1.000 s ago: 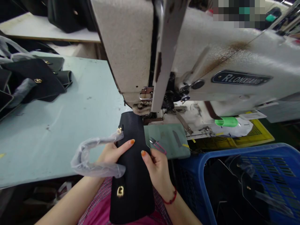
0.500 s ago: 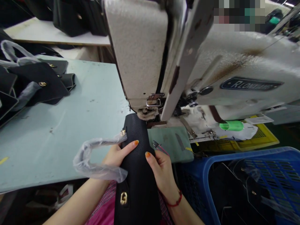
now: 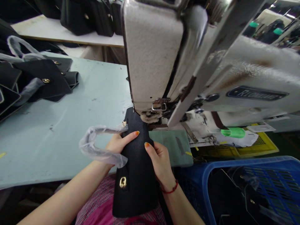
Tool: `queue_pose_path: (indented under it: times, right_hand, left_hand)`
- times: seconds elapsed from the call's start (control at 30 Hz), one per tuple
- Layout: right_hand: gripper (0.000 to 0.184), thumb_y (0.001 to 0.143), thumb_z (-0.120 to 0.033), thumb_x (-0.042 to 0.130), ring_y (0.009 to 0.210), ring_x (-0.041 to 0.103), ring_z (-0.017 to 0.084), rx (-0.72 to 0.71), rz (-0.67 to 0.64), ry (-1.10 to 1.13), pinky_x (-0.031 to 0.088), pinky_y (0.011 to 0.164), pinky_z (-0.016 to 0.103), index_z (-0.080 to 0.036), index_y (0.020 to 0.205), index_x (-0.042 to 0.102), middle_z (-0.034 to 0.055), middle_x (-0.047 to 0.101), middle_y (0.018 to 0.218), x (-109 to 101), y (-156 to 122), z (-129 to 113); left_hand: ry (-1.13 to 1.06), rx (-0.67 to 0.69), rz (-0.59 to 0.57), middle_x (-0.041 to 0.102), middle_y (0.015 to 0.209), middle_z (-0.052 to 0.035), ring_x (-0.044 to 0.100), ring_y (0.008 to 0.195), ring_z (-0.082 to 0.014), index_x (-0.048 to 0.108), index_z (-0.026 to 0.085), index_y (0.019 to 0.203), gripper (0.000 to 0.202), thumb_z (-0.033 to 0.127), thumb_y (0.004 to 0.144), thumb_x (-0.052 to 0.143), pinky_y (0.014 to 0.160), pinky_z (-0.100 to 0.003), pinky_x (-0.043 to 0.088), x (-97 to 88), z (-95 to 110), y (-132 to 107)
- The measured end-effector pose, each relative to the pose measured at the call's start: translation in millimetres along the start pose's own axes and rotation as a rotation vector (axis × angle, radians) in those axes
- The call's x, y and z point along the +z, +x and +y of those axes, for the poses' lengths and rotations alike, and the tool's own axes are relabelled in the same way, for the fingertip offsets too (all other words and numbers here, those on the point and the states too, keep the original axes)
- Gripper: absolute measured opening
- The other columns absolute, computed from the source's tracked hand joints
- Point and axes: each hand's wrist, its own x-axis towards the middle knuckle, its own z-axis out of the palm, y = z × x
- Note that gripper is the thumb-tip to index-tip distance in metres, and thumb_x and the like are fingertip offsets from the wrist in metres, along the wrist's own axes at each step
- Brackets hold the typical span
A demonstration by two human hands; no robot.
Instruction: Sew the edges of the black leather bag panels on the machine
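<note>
A black leather bag panel (image 3: 138,178) with gold buckles lies lengthwise between my body and the sewing machine (image 3: 154,59). Its far end sits under the machine's head, where the needle area is hidden. A handle (image 3: 93,148) wrapped in clear plastic loops out from the panel's left side. My left hand (image 3: 117,143) grips the left edge, thumb on top, fingers mostly hidden beneath. On the right edge, my right hand (image 3: 160,157) is closed, thumb on the upper face and fingers curled at the side.
Black bag pieces (image 3: 44,78) with wrapped handles lie on the pale table (image 3: 98,100) at left. A blue basket (image 3: 206,181) at right holds more pieces. A yellow crate (image 3: 264,147) is behind it. Black bags (image 3: 77,18) stand on a shelf at the back.
The panel has slid a little farther under the machine head, with both hands still on it. The camera view has shifted, so the machine appears farther right.
</note>
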Motion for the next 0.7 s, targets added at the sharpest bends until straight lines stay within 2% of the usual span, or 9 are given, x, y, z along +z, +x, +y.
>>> queue_pose_path:
  times: [0.17,0.27,0.53,0.7]
  right_hand:
    - [0.039,0.086,-0.050,0.063,0.060,0.043,0.010,-0.007,-0.019,0.040,0.034,0.053,0.022,-0.013,0.075,0.062,-0.0001,0.051,0.066,2,12,-2]
    - [0.038,0.086,-0.050,0.064,0.060,0.043,0.010,-0.018,-0.024,0.059,0.035,0.053,0.021,-0.014,0.075,0.062,-0.0002,0.051,0.066,3,18,-4]
    - [0.039,0.082,-0.052,0.065,0.059,0.045,0.011,-0.031,-0.014,0.052,0.036,0.053,0.022,-0.015,0.070,0.058,-0.0009,0.052,0.064,7,37,-7]
    - [0.040,0.084,-0.053,0.061,0.058,0.041,0.010,-0.105,-0.002,-0.024,0.034,0.054,0.022,-0.016,0.069,0.057,-0.0016,0.049,0.064,9,48,-11]
  left_hand:
    - [0.011,-0.017,0.009,0.077,0.085,-0.0094,0.074,0.067,-0.0228,0.069,0.016,0.103,0.041,0.032,0.069,0.082,0.057,-0.026,0.061,0.4,9,7]
    - [0.017,0.025,0.014,0.077,0.088,-0.0087,0.074,0.072,-0.0231,0.069,0.017,0.106,0.044,0.030,0.067,0.083,0.062,-0.027,0.062,1.0,15,11]
    - [0.068,0.110,0.015,0.077,0.096,-0.0115,0.074,0.082,-0.0307,0.073,0.016,0.104,0.050,0.040,0.061,0.085,0.064,-0.033,0.062,-1.5,27,27]
    - [0.074,0.231,-0.052,0.074,0.109,-0.0111,0.072,0.095,-0.0297,0.069,0.016,0.115,0.059,0.038,0.063,0.084,0.079,-0.036,0.061,-4.2,33,39]
